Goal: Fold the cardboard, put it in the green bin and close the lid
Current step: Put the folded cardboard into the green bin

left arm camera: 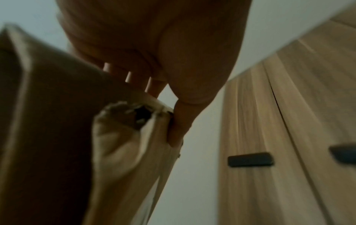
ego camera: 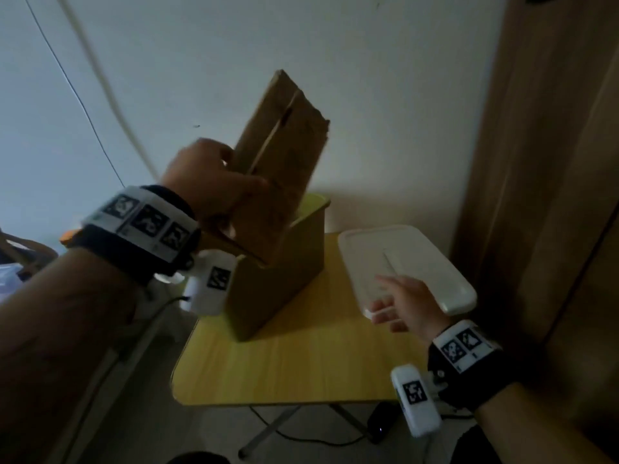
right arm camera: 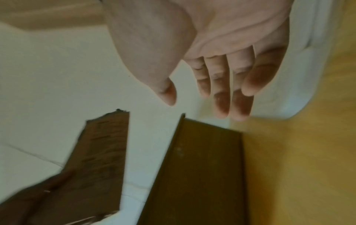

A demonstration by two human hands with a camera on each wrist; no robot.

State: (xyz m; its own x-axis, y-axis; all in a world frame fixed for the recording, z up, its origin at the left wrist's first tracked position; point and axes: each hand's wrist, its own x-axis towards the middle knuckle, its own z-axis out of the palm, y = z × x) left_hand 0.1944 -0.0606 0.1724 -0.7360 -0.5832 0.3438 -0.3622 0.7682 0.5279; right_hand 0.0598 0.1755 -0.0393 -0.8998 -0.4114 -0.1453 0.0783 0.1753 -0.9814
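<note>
The folded brown cardboard (ego camera: pixel 278 155) stands tilted, its lower end inside the green bin (ego camera: pixel 284 279) on the yellow table (ego camera: pixel 301 363). My left hand (ego camera: pixel 241 172) grips the cardboard's left edge, thumb in front and fingers behind. In the left wrist view the thumb (left arm camera: pixel 179 124) presses on the cardboard's (left arm camera: pixel 57 121) torn edge. The white lid (ego camera: pixel 418 259) lies flat on the table to the right of the bin. My right hand (ego camera: pixel 392 299) hovers open over the lid's near edge, fingers straight (right arm camera: pixel 221 91), holding nothing. The right wrist view also shows the cardboard (right arm camera: pixel 100 152) and the bin (right arm camera: pixel 196 167).
A wooden wardrobe (ego camera: pixel 552 162) with dark handles (left arm camera: pixel 250 159) stands close on the right. A white wall (ego camera: pixel 368 95) is right behind the table. Cables (ego camera: pixel 301 437) and a dark device lie on the floor under the table. Clutter sits at the far left.
</note>
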